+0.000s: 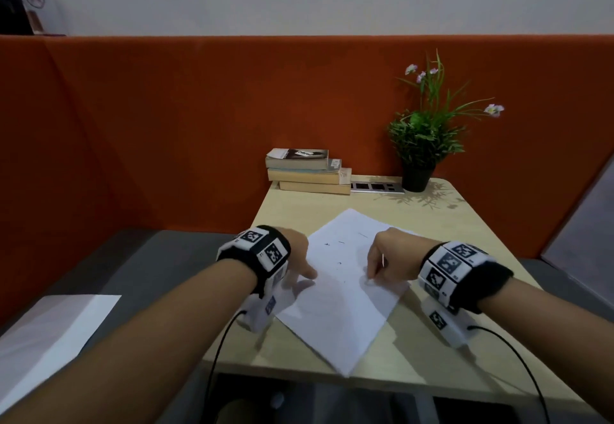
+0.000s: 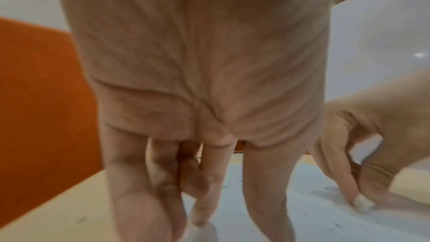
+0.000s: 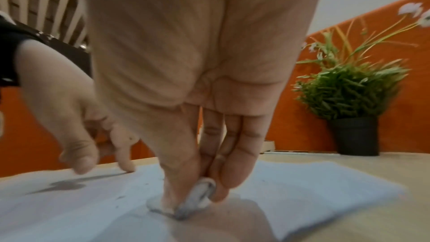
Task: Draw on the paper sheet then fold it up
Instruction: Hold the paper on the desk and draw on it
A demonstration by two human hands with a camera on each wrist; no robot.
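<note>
Paper: a white rectangular paper sheet [image 1: 345, 287] lies flat and askew on the pale wooden table [image 1: 465, 317], a few small dark marks scattered across its middle; its near corner reaches the table's front edge.
Right hand: the right hand [image 1: 392, 257] rests on the sheet's right part, thumb and fingers [image 3: 235, 170] pinched narrow around a small whitish, grey-smudged eraser [image 3: 197, 200] that touches the paper.
Left hand: the left hand [image 1: 297, 257] sits at the sheet's left edge, fingers [image 2: 209, 181] extended downward and loosely spread, fingertips touching the paper, holding nothing.
Wrists: both carry black bands with black-and-white square markers, cables trailing toward the person.
Back of table: a stack of worn paperback books [image 1: 307, 171] stands by the orange fabric partition [image 1: 166, 117]; a green potted plant with small pink flowers in a black pot [image 1: 423, 137] stands right of it, a grey socket strip [image 1: 377, 187] between them.
Left side: another white sheet [image 1: 43, 334] lies on a grey surface, well apart from the table.
</note>
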